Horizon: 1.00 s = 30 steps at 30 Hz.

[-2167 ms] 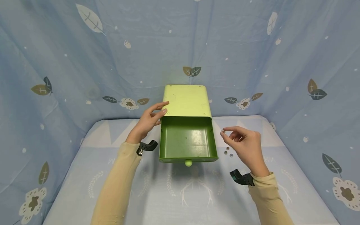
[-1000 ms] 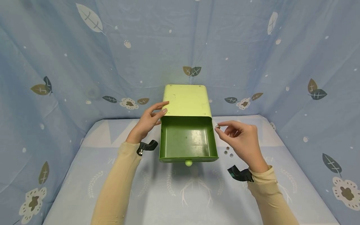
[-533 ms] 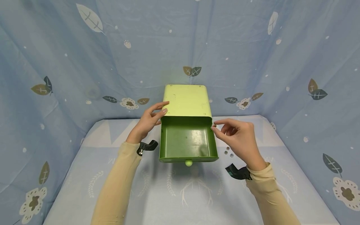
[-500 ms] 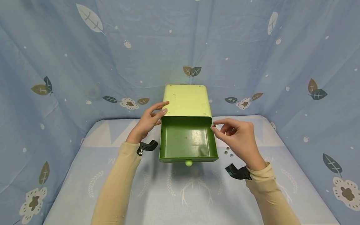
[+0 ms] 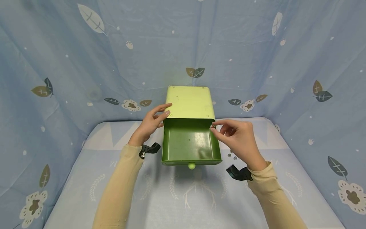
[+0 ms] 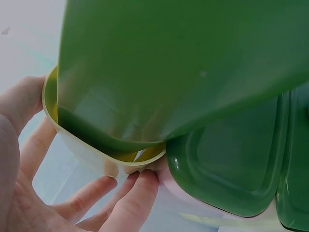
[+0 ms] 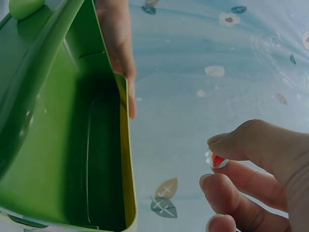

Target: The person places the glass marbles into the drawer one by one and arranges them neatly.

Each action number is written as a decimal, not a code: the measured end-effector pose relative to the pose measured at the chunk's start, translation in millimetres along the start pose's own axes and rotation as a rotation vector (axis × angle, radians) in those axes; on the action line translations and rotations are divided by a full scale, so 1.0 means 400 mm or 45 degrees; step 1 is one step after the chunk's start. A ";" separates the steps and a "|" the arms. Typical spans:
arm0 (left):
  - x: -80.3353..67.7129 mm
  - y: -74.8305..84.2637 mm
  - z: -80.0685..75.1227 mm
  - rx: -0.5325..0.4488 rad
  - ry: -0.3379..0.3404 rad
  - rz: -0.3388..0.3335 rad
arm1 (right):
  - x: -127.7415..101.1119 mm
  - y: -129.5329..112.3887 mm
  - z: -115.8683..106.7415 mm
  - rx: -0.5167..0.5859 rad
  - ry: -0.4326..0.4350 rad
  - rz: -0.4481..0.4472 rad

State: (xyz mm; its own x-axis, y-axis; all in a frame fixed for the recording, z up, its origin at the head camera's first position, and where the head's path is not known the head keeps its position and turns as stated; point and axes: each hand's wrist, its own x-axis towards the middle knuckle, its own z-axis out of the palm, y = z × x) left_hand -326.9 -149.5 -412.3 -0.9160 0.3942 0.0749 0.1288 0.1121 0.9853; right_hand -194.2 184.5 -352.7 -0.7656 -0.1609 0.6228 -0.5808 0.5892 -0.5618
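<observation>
My right hand [image 5: 238,135] pinches a clear glass marble [image 7: 216,158] between thumb and fingertips, with red-orange colour inside it. The marble is over the right rim of a pulled-out green drawer [image 5: 183,149], which has a round light-green knob [image 5: 191,165]. The drawer stands out of a yellow-green drawer box [image 5: 190,101]. My left hand [image 5: 150,124] grips the box's left front corner, index finger on the top and other fingers along the side. In the left wrist view the fingers [image 6: 133,203] touch the pale shell below the drawer.
Right of the drawer, several loose marbles [image 5: 235,158] lie on the pale patterned tablecloth [image 5: 183,203], one partly hidden by my right hand. More dark green drawer fronts [image 6: 227,159] show beneath the pulled-out drawer. A blue leaf-print curtain [image 5: 143,47] hangs behind and at both sides.
My right hand has moved left and slightly away from me with the marble, from beside the drawer to over its right rim. The left hand, box and drawer have stayed put.
</observation>
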 end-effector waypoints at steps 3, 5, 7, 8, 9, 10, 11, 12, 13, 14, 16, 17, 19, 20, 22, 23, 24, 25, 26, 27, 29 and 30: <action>0.001 -0.003 0.000 0.000 -0.001 -0.002 | 0.008 -0.003 0.005 -0.010 -0.008 -0.018; 0.001 -0.003 0.000 0.002 -0.002 -0.001 | 0.012 -0.004 0.010 -0.023 -0.016 -0.030; 0.002 -0.002 0.000 0.003 -0.002 0.002 | 0.017 -0.005 0.015 -0.034 -0.027 -0.042; 0.003 -0.002 0.000 0.002 -0.003 0.003 | 0.019 -0.005 0.017 -0.039 -0.033 -0.047; 0.004 -0.002 0.000 0.003 -0.003 0.004 | 0.020 -0.005 0.019 -0.043 -0.037 -0.051; 0.004 -0.002 0.000 0.005 -0.002 0.005 | 0.022 -0.007 0.021 -0.045 -0.044 -0.056; 0.005 -0.003 0.000 0.007 0.000 0.005 | 0.025 -0.008 0.022 -0.044 -0.049 -0.059; 0.005 -0.004 -0.001 0.008 0.001 0.005 | 0.027 -0.010 0.024 -0.043 -0.055 -0.063; 0.005 -0.005 -0.001 0.010 0.000 0.008 | 0.030 -0.012 0.025 -0.041 -0.061 -0.067; 0.005 -0.006 -0.002 0.013 -0.001 0.008 | 0.032 -0.013 0.027 -0.041 -0.067 -0.072; 0.005 -0.007 -0.003 0.016 0.001 0.008 | 0.038 -0.015 0.031 -0.036 -0.079 -0.078; 0.006 -0.007 -0.002 0.015 0.001 0.008 | 0.040 -0.016 0.033 -0.036 -0.083 -0.082; 0.006 -0.007 -0.002 0.014 0.000 0.010 | 0.043 -0.016 0.037 -0.036 -0.093 -0.092; 0.006 -0.007 -0.002 0.014 0.001 0.008 | 0.045 -0.016 0.039 -0.035 -0.099 -0.098; 0.006 -0.007 -0.001 0.011 0.000 0.009 | 0.049 -0.018 0.042 -0.033 -0.109 -0.108; 0.006 -0.006 -0.001 0.012 0.000 0.010 | 0.052 -0.019 0.044 -0.031 -0.113 -0.114; 0.005 -0.006 -0.001 0.012 -0.001 0.011 | 0.054 -0.021 0.046 -0.028 -0.118 -0.119; 0.005 -0.006 -0.001 0.012 -0.002 0.013 | 0.057 -0.022 0.048 -0.026 -0.122 -0.123; 0.005 -0.005 -0.001 0.012 -0.003 0.015 | 0.060 -0.023 0.050 -0.023 -0.126 -0.125; 0.005 -0.005 0.000 0.011 -0.003 0.016 | 0.062 -0.024 0.053 -0.019 -0.130 -0.126; 0.005 -0.005 0.000 0.011 -0.002 0.017 | 0.068 -0.024 0.059 -0.012 -0.138 -0.131; 0.005 -0.004 0.000 0.010 -0.002 0.018 | 0.070 -0.024 0.062 -0.004 -0.140 -0.131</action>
State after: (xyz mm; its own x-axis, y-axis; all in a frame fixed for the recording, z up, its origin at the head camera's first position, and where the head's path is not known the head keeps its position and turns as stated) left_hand -329.0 -148.8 -413.9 -0.9133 0.3975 0.0884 0.1445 0.1134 0.9830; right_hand -217.0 154.5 -343.2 -0.7278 -0.3066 0.6134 -0.6572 0.5677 -0.4959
